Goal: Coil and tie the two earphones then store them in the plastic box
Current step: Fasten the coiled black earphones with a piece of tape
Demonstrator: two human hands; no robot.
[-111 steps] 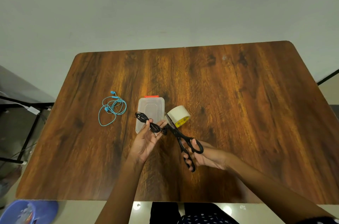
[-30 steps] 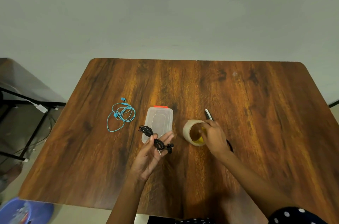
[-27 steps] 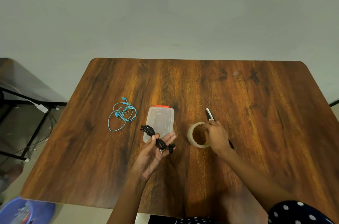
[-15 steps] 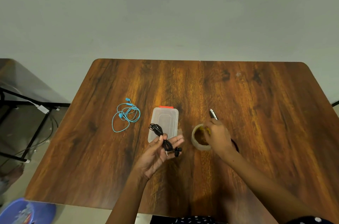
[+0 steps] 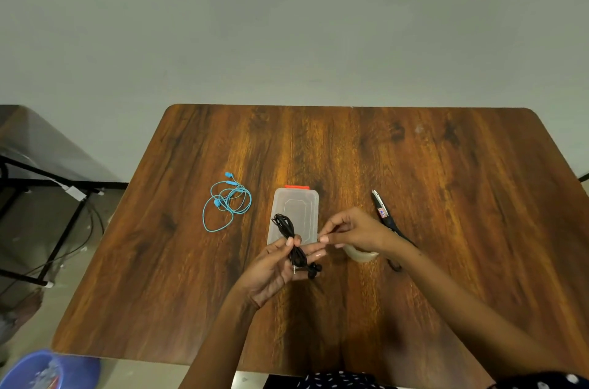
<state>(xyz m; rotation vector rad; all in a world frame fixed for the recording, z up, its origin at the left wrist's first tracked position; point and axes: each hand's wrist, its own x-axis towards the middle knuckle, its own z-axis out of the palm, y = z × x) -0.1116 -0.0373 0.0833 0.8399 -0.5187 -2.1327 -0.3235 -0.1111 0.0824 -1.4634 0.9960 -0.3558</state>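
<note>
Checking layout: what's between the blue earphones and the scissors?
Head view: the plastic box, lid on, lies between the blue earphones and the scissors. The right hand and the black earphones in the left hand reach in from the near side.

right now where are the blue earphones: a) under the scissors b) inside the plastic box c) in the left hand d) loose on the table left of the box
d: the blue earphones lie loosely coiled on the bare table, left of the closed plastic box, with neither hand touching them.
</note>
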